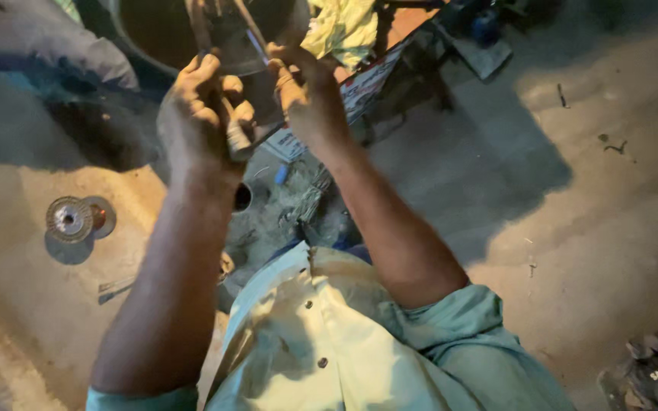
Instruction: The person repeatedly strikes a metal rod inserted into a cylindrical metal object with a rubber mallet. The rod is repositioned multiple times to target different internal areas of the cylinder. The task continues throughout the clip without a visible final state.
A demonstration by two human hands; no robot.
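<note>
A rough outdoor workshop: dirt ground (588, 190), a wire spool (70, 219), and metal scraps (298, 205) scattered about.

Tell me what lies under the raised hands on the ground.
Beneath the left hand and right hand, which grip a dark flat piece, lies small debris on sandy ground. The forearms cover the rest.

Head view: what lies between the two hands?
In the head view, a dark flat piece sits between the left hand and right hand, both gripping it.
</note>
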